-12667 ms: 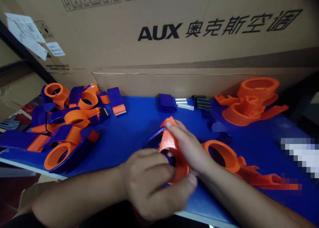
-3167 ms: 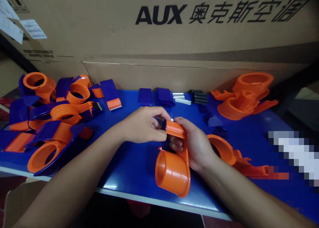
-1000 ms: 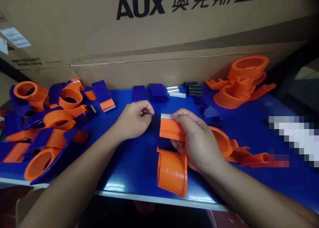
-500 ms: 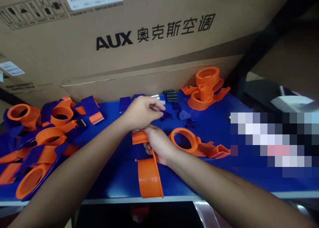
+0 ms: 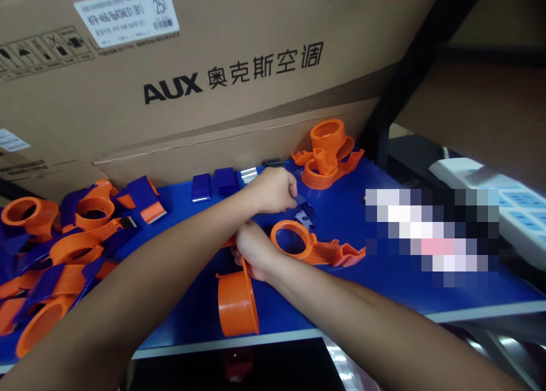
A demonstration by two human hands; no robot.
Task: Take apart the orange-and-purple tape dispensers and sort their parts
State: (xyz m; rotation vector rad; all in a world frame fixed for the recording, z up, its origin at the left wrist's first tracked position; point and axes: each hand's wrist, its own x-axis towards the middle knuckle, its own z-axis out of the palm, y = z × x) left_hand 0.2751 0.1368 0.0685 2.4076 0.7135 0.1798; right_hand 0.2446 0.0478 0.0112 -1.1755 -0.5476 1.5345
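My right hand [image 5: 255, 250] is closed around the arm of an orange tape dispenser frame [image 5: 239, 304], whose round hub faces the table's front edge. My left hand [image 5: 276, 190] reaches across beyond my right hand, its fingers curled downward. Whatever those fingers hold, if anything, is hidden. Small dark blue plastic parts [image 5: 304, 215] lie just right of the left hand. Another orange dispenser frame [image 5: 313, 248] rests flat to the right of my right hand.
Assembled orange and blue tape dispensers [image 5: 77, 248] are heaped at left. Blue plates [image 5: 201, 187] and silvery strips [image 5: 248, 175] lie along a large carton [image 5: 222, 118]. Stacked orange frames [image 5: 326, 155] stand at back right, near a dark post [image 5: 381, 123]. A white power strip [image 5: 463, 172] lies far right.
My left hand has moved right, past my right hand, toward the small blue parts, and its fingers have curled. The right hand keeps its hold on the frame. The view has shifted.
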